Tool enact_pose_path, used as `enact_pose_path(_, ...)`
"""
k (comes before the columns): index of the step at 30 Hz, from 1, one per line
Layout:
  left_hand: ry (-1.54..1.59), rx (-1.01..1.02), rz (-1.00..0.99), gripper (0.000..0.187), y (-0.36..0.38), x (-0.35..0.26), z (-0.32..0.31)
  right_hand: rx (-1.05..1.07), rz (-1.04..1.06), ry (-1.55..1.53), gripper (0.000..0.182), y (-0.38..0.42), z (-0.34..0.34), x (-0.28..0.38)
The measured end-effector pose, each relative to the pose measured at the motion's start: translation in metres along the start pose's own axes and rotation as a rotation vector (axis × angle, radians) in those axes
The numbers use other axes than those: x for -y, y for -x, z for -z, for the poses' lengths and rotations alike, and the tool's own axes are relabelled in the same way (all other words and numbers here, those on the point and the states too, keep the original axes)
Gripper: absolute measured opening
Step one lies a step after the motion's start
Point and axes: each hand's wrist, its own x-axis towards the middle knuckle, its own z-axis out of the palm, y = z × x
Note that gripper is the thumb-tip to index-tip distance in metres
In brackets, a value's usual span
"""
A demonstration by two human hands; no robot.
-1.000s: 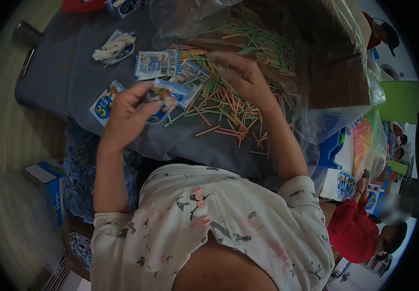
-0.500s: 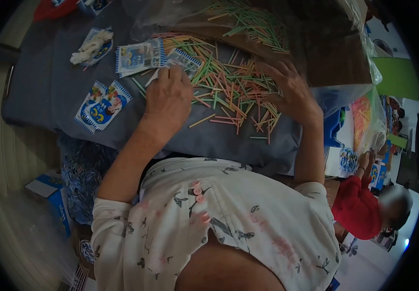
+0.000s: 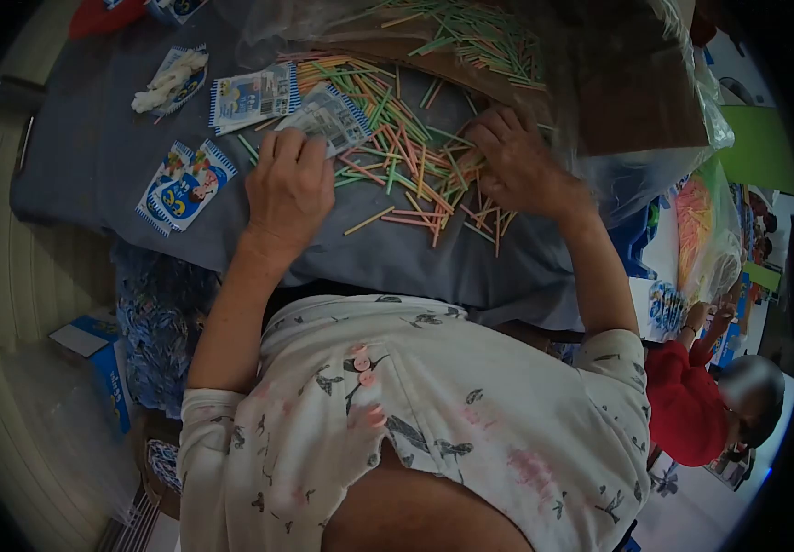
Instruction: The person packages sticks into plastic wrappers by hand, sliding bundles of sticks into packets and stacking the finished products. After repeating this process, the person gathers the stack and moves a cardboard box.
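My left hand (image 3: 290, 189) is closed, pinching the lower edge of a small printed packet (image 3: 331, 120) with blue striped ends. The packet's mouth is hidden by my fingers. My right hand (image 3: 524, 166) curls over the right side of a loose pile of thin coloured sticks (image 3: 402, 138), in pink, green, yellow and orange. Several sticks show between its thumb and fingers. Left of the pile lies another packet (image 3: 252, 97), flat on the grey cloth. Two overlapping packets (image 3: 184, 189) with a cartoon print lie nearer my left forearm.
At the back, an open carton (image 3: 636, 101) lined with clear plastic holds more sticks. A crumpled white item (image 3: 172, 81) lies on a packet at the far left. A blue box (image 3: 103, 368) stands below the table. To the right, a person in a red top (image 3: 687, 405) works.
My right hand has moved left and its spread fingers have drawn in around some sticks. My left hand has shifted slightly left with the packet, which now shows more of its face.
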Motion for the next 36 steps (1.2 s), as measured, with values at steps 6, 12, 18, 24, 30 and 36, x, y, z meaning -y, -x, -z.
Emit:
enact_pose_path(6, -0.113, 0.077, 0.033, 0.004, -0.010, 0.001, -0.002, 0.015, -0.209, 0.181, 0.030, 0.018, -0.002, 0.034)
enact_pose_path(12, -0.077, -0.010, -0.064, 0.002, -0.002, 0.009, -0.008, -0.427, -0.218, -0.043, 0.023, 0.002, 0.010, 0.025)
enact_pose_path(18, -0.072, 0.046, 0.059, 0.004, -0.016, 0.002, 0.004, -0.578, -0.430, -0.641, 0.012, -0.037, -0.033, 0.030)
enact_pose_path(24, -0.002, -0.025, -0.020, 0.012, -0.015, 0.016, 0.005, -0.776, -0.270, -1.079, 0.020, -0.048, -0.002, 0.030)
enact_pose_path(30, 0.038, 0.066, 0.057, 0.009, -0.004, 0.006, 0.016, -0.383, -0.252, -0.087, 0.026, -0.044, -0.033, 0.038)
enact_pose_path(36, 0.261, 0.042, 0.142, 0.012, -0.011, 0.026, 0.020, -0.726, -0.431, -1.240, 0.025, -0.047, -0.021, 0.042)
